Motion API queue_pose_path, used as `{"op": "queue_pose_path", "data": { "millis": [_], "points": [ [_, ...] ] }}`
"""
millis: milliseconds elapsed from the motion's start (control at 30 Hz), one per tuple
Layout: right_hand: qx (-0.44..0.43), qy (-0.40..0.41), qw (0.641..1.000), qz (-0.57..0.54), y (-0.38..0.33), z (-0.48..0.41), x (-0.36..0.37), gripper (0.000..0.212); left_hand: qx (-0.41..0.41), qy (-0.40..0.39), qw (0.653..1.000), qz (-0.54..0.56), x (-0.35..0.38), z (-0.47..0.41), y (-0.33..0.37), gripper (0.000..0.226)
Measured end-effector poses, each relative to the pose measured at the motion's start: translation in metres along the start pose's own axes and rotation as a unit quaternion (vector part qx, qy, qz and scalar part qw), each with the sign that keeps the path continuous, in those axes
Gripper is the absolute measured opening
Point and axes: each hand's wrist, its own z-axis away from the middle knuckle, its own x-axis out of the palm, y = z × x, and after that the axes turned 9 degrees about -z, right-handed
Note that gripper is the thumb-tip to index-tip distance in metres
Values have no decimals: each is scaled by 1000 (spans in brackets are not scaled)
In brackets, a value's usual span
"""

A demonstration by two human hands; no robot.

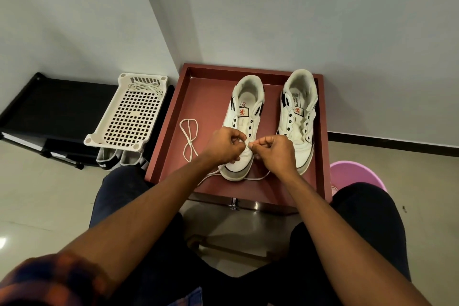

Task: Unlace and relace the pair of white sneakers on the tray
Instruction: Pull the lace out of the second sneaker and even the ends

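Left hand (224, 145) and right hand (275, 154) both pinch the lace (248, 143) over one sneaker (244, 117), at its toe.

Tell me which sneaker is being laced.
The left sneaker: left hand and right hand pinch a lace at its lowest eyelets. The right sneaker stands untouched, unlaced.

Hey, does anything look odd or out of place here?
Nothing damaged. A loose lace lies on the tray left of the sneakers, the unlaced sneaker has empty eyelets, and a spare lace sits in the basket. Left hand and right hand pinch a third lace at the other sneaker.
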Motion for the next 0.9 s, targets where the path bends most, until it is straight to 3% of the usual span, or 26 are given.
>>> {"op": "queue_pose_path", "data": {
  "millis": [167, 333, 433, 533, 733, 900],
  "points": [
    [-13, -3, 1000, 2, 1, 2, 1, 16, 76, -19, 994, -71, -6, -4, -5, 11],
    [-22, 18, 1000, 8, 2, 4, 4, 17, 154, 38, 975, -154, 1, -7, -13, 7],
    [-16, 51, 998, 20, -1, 8, 9, 37, 178, 88, 971, -136, 10, -3, -19, 9],
    [-5, 79, 995, 61, -9, 8, 14, 52, 179, 110, 971, -111, 13, 1, -20, 9],
    [47, 84, 987, 128, -19, -3, 17, 46, 136, 100, 983, -66, 9, 7, -24, 7],
    [76, 77, 985, 133, -22, -9, 17, 43, 82, 150, 984, -53, -22, 16, -37, 8]
  ]
}}
